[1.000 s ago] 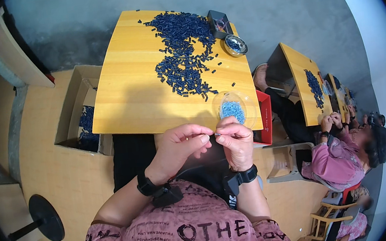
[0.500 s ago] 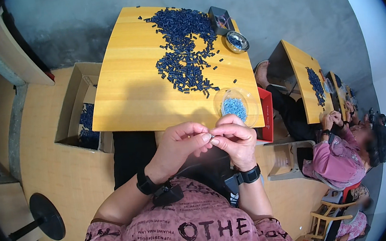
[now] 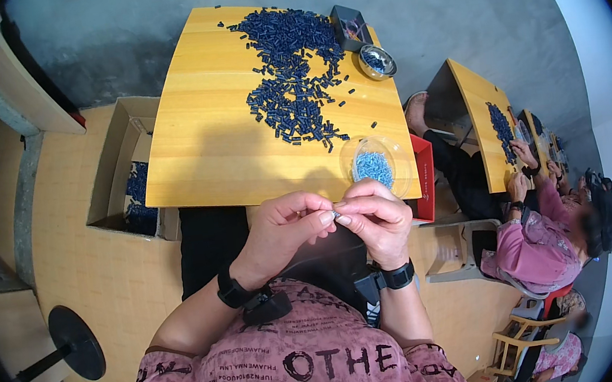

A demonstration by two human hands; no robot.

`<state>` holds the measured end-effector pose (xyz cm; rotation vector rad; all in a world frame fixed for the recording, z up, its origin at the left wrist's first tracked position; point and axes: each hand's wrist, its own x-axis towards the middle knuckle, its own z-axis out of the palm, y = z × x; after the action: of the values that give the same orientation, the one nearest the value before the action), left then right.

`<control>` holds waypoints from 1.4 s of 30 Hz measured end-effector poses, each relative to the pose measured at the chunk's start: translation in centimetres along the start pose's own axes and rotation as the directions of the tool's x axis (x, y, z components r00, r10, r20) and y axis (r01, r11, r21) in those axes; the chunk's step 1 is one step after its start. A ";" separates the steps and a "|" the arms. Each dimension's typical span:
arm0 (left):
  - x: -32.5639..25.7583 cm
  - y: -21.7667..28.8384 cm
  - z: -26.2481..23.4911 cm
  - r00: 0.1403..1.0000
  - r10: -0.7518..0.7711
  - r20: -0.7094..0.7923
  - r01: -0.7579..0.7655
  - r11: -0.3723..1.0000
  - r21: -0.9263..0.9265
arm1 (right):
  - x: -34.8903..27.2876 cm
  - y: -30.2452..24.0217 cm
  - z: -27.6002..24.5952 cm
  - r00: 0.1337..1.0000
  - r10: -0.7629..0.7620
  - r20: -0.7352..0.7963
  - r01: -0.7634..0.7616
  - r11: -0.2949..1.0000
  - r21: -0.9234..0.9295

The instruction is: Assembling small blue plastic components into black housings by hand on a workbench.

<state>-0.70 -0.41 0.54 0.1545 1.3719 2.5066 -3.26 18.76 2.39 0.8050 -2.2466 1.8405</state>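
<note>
At the near edge of the wooden table, the left hand and right hand meet, thumbs and forefingers pinching a tiny dark part between them; its details are too small to make out. On the table's near right corner sits a clear round tub with light blue pieces in it. Dark blue pieces spread from the table's middle toward its far edge. A metal bowl stands by the table's right edge, near a black tray at its far right corner. An open cardboard box lies left of the table.
</note>
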 end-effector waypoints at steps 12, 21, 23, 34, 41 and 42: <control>0.0 -0.1 0.0 0.999 -0.009 -0.048 0.009 1.000 -0.001 | 0.6 -0.7 0.3 0.992 -0.122 0.008 0.121 0.964 -0.237; 0.2 -1.3 0.3 0.981 0.169 -0.095 -0.157 0.980 0.121 | 0.3 -1.3 1.3 0.973 -0.219 -0.077 0.168 0.892 -0.419; 0.2 -1.4 0.3 0.966 0.233 -0.109 -0.210 0.960 0.184 | 0.3 -1.4 1.6 0.973 -0.213 -0.088 0.158 0.896 -0.415; 0.6 -1.0 0.4 0.728 0.678 0.107 -0.500 0.417 0.759 | -1.3 -1.3 2.3 0.950 0.228 -0.213 -0.252 0.964 -0.090; 0.8 -1.3 0.3 0.757 0.648 0.078 -0.478 0.469 0.743 | -1.3 -0.9 2.2 0.888 0.427 -0.170 -0.407 0.902 0.143; 0.7 -1.3 0.3 0.789 0.612 0.053 -0.448 0.515 0.731 | -1.3 -0.8 2.2 0.882 0.442 -0.165 -0.419 0.894 0.157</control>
<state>-1.08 0.67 -0.39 0.5632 2.7221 2.2533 -1.26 16.99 1.96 0.1150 -2.3402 2.1395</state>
